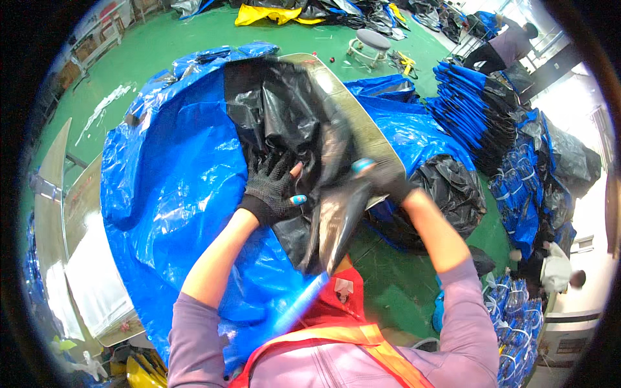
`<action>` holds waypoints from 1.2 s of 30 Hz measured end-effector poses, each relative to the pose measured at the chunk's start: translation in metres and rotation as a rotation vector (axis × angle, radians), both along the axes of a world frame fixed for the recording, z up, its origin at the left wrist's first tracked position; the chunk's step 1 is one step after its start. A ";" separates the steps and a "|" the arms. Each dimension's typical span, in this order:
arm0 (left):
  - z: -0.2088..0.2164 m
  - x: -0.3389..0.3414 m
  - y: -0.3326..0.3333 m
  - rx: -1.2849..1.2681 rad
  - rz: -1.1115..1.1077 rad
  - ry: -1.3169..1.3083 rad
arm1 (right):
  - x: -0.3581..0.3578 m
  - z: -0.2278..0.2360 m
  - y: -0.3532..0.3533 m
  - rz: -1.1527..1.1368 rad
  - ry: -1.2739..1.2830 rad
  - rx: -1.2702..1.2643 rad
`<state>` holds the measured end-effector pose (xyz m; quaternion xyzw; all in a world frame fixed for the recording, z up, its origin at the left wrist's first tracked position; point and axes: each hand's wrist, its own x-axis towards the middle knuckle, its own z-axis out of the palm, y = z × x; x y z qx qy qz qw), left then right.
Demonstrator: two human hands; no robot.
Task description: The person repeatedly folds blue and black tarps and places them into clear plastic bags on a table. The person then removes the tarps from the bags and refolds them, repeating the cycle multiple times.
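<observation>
A large blue and black plastic sheet (187, 155) is spread over a table and hangs down toward my body. My left hand (273, 187), in a dotted black glove with blue at an uncovered fingertip, lies with fingers spread on the sheet's black part, near the seam with the blue. To its right, my gloved right hand (385, 178) is closed on a fold of the black part, its blue-covered thumb tip on top. That hand and the fold are smeared by motion. The fold is raised, and its paler face shows.
The bare tabletop (362, 116) shows at right. Beyond it lie more blue and black sheets (414, 129) and a folded stack (459, 107). Tied blue bundles (517, 323) stand at lower right. A round stool (372, 40) is farther off. Another person (508, 45) bends at upper right.
</observation>
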<state>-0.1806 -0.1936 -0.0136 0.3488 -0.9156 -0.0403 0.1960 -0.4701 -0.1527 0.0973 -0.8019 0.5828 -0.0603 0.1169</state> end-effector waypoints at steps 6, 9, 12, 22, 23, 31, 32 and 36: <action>-0.018 -0.017 0.003 -0.021 -0.122 0.005 | -0.002 0.036 0.011 -0.425 0.303 -0.087; 0.028 0.008 0.026 0.145 -0.215 -0.057 | 0.057 0.007 -0.022 0.382 -0.015 -0.630; 0.072 0.098 0.107 0.027 0.280 -0.026 | 0.091 -0.042 -0.059 0.155 0.311 -0.261; -0.080 0.369 0.446 1.002 1.673 0.868 | 0.028 -0.109 -0.078 0.059 0.200 -0.023; -0.083 0.374 0.455 0.957 1.678 0.870 | 0.024 -0.112 -0.075 0.044 0.288 0.026; 0.034 0.307 0.344 0.028 1.333 0.242 | 0.037 -0.054 -0.060 0.226 0.472 0.317; 0.046 0.271 0.309 -0.016 1.085 0.249 | 0.048 -0.037 -0.063 0.257 0.614 0.206; 0.045 0.073 0.209 0.424 -0.038 0.304 | 0.096 0.006 -0.114 0.106 0.348 0.367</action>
